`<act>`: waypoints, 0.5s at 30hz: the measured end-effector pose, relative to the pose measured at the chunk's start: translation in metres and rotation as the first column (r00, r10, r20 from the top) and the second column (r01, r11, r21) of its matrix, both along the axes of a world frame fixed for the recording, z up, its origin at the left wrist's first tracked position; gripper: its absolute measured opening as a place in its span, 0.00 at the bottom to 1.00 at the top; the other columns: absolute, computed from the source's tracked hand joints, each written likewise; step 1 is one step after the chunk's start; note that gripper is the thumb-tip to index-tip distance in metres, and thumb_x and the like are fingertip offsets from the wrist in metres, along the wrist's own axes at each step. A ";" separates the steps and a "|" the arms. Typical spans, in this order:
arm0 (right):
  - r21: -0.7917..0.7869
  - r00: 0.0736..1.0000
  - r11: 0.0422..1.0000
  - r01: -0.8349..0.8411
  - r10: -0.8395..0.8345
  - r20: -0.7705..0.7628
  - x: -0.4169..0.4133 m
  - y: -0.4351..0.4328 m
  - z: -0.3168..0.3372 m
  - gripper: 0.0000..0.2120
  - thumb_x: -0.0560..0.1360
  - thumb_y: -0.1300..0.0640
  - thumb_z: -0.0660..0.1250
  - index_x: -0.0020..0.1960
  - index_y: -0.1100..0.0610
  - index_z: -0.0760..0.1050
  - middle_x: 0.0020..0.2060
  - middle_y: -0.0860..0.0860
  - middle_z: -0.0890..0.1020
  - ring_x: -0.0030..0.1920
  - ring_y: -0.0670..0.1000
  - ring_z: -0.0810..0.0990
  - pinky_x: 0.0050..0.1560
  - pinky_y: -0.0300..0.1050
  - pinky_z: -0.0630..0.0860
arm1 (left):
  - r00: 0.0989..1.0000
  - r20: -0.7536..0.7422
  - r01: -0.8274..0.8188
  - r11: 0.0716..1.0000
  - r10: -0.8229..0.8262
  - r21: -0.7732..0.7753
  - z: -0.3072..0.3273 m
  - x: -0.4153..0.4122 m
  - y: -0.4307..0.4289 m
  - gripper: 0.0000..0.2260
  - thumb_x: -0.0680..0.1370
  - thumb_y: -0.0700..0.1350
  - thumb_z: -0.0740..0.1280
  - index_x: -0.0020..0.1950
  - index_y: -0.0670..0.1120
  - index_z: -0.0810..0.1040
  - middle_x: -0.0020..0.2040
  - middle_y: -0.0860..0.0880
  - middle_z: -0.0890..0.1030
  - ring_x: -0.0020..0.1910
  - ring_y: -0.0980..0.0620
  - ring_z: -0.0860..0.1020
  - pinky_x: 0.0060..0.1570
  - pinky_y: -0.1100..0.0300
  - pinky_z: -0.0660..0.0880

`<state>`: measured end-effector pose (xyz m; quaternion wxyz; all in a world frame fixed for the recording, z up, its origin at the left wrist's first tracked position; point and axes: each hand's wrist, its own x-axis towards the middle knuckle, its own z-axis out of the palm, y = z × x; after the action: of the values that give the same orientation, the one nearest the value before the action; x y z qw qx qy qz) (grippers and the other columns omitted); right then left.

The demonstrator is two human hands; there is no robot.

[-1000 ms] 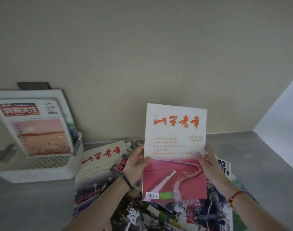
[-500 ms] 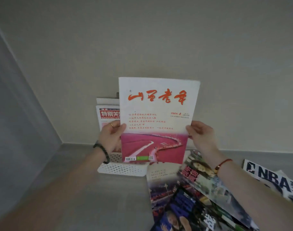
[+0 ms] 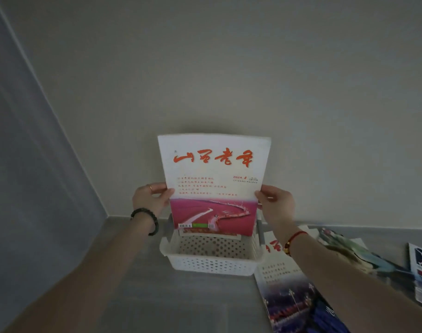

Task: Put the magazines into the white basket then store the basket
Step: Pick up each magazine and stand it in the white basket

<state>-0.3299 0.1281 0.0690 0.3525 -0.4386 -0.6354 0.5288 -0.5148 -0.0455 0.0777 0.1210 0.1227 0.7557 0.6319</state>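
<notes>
Change since the earlier frame: held magazine (image 3: 213,164) has come down from in front of the white basket (image 3: 212,264) to its rear; the basket's front wall and perforated floor, mostly covered half a second ago, are now in plain view.
Held magazine: upright, cover toward the camera, white upper half with a red brush-script title, pink-red landscape photo below, barcode strip near the bottom left.
Position of held magazine: lower edge lies at the back of the basket, between its two grey side handles; whether it touches the basket floor cannot be told.
Left hand (image 3: 148,199): thumb on the cover, fingers behind, pinching the magazine's left edge at mid-height.
Right hand (image 3: 276,205): pinches the right edge at the same height, thumb in front.
Wrist and finger items: dark bead bracelet (image 3: 146,221) on the left wrist, ring (image 3: 150,187) on a left finger, red cord (image 3: 294,239) on the right wrist.
White basket: stands on the grey table (image 3: 109,284) close to the pale wall (image 3: 229,68); a further printed edge shows just under the held magazine, inside the basket.
Loose magazines (image 3: 284,284): spread flat on the table to the right of the basket, overlapping, partly under the right forearm; the nearest one touches the basket's right corner.
</notes>
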 end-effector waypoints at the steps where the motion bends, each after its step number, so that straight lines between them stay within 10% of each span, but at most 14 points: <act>1: -0.010 0.999 1.000 0.027 -0.027 0.018 -0.005 0.003 -0.006 0.10 0.72 0.63 0.68 0.52 0.59 0.80 0.49 0.54 0.84 0.48 0.55 0.82 0.56 0.54 0.77 | 1.000 0.026 -0.006 1.000 0.006 -0.004 -0.008 -0.004 0.004 0.06 0.68 0.37 0.72 0.42 0.44 0.78 0.45 0.46 0.80 0.45 0.44 0.79 0.52 0.49 0.77; 15: -0.022 0.988 0.989 0.144 -0.142 0.066 -0.025 0.018 -0.052 0.08 0.69 0.60 0.70 0.49 0.59 0.81 0.37 0.49 0.82 0.43 0.52 0.82 0.51 0.48 0.78 | 0.996 -0.026 -0.092 0.990 0.090 -0.109 -0.066 -0.022 0.030 0.06 0.67 0.44 0.74 0.38 0.47 0.78 0.39 0.51 0.79 0.35 0.60 0.74 0.38 0.65 0.69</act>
<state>-0.3550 0.1456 0.0172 0.3628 -0.5046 -0.6062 0.4964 -0.5365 -0.0151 0.0119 0.0906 0.0879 0.7955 0.5927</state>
